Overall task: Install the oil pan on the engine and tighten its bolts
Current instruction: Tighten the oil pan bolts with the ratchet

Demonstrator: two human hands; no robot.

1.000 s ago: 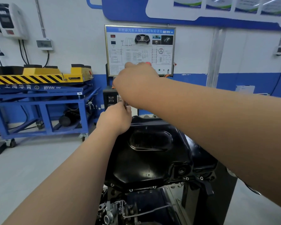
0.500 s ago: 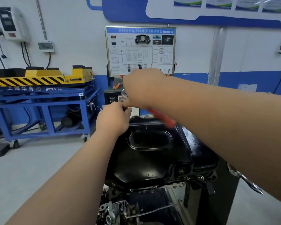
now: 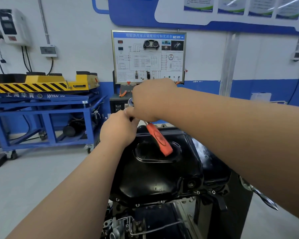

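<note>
The black oil pan (image 3: 155,176) sits on top of the engine, with several small bolts (image 3: 162,202) along its near flange. A ratchet wrench with an orange handle (image 3: 160,140) hangs over the pan's far left edge, its metal head (image 3: 130,100) peeking out above my hands. My right hand (image 3: 152,99) grips the wrench near its head. My left hand (image 3: 118,128) is curled just below, holding the tool's lower part at the pan's far edge. The bolt under the tool is hidden by my hands.
Engine parts and tubing (image 3: 136,225) show below the pan. A blue and yellow lift cart (image 3: 41,107) stands at the left on the grey floor. A training panel (image 3: 148,56) stands against the wall behind the engine. A metal handle (image 3: 259,195) sticks out at the right.
The wrench's orange handle has swung down towards me and now lies out over the pan. My right hand moved slightly lower and right. My left hand has stayed in place.
</note>
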